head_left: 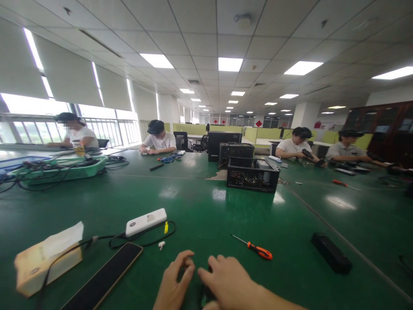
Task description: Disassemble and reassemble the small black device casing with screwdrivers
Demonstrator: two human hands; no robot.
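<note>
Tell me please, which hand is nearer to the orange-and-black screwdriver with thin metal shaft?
Right. The right hand is left of the screwdriver, slightly nearer the wearer; the left hand is farther left, past the right hand.

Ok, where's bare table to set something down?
Bare tabletop: between screwdriver and black case; also between white device and open computer chassis. Crowded: front left, with phone, paper packet, cable; also under the right hand.
</note>
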